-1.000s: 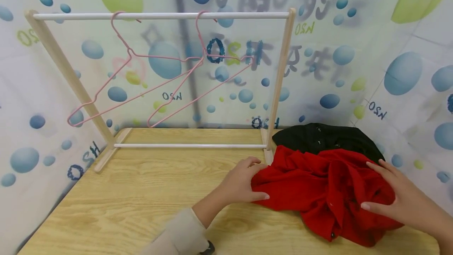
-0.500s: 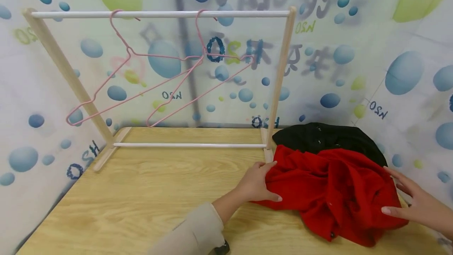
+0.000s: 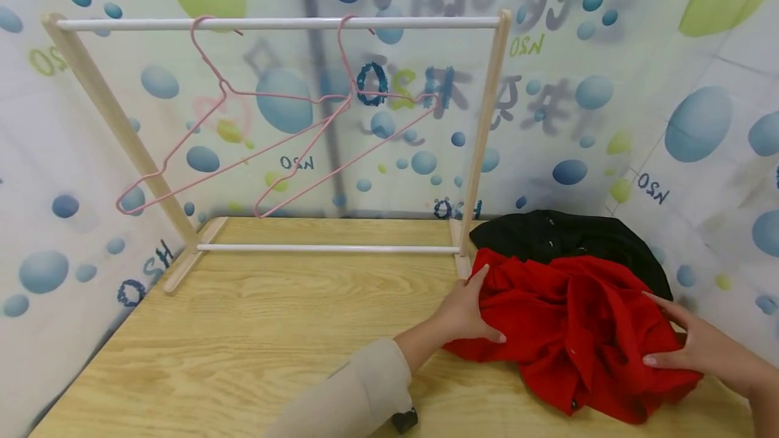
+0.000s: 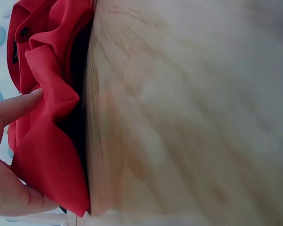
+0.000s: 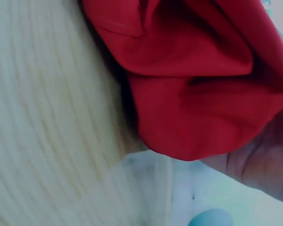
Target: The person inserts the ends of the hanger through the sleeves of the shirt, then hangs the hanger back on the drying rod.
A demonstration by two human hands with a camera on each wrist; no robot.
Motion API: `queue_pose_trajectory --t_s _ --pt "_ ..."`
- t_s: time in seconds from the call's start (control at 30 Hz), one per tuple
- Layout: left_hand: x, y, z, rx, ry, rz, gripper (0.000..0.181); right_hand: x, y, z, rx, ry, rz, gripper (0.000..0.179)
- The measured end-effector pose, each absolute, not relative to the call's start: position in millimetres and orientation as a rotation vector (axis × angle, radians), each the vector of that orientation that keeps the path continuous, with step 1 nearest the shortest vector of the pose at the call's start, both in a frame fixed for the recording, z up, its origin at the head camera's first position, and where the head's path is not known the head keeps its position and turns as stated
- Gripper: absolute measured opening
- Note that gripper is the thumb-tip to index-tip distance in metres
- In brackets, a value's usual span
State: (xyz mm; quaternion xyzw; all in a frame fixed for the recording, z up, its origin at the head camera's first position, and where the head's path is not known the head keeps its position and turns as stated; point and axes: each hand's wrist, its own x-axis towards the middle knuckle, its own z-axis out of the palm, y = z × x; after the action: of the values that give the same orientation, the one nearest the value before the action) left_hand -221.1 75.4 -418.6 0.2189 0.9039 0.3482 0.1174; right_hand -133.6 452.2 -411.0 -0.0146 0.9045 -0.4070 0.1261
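A crumpled red shirt (image 3: 548,316) with dark buttons lies heaped on the right of the table in the head view. My left hand (image 3: 465,313) touches its left side, thumb and fingers spread apart. On the opposite side, my right hand (image 3: 709,350) rests against the cloth with thumb and fingers likewise apart. The left wrist view shows the left thumb and fingers of my hand (image 4: 9,188) against the red folds (image 4: 52,136). In the right wrist view the cloth (image 5: 193,113) hides most of the right hand's fingers.
Behind the red shirt lies a black garment (image 3: 566,228). A wooden rack (image 3: 489,120) with white bars stands at the back left of the wooden table (image 3: 255,330). Two pink hangers (image 3: 222,90) hang from its top bar. Patterned sheets (image 3: 608,107) enclose the table.
My left hand has moved right along the red shirt, pushing its left side inward. The right hand shifted outward to the shirt's right edge, then slightly back in.
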Motion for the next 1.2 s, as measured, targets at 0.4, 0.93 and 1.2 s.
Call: queue_pose_trajectory --t_s 0.4,0.93,1.2 --pt "-229 89 -419 0.506 2.482 1.270 0.075 -139 426 -418 -0.136 2.455 -1.475 0.073" --pt "-233 78 -415 0.538 2.412 1.441 0.015 -139 400 -417 -0.224 2.241 -1.873 0.058" --pt "-234 70 -405 0.534 2.412 1.417 0.013 -139 395 -412 -0.245 2.203 -1.987 0.057"
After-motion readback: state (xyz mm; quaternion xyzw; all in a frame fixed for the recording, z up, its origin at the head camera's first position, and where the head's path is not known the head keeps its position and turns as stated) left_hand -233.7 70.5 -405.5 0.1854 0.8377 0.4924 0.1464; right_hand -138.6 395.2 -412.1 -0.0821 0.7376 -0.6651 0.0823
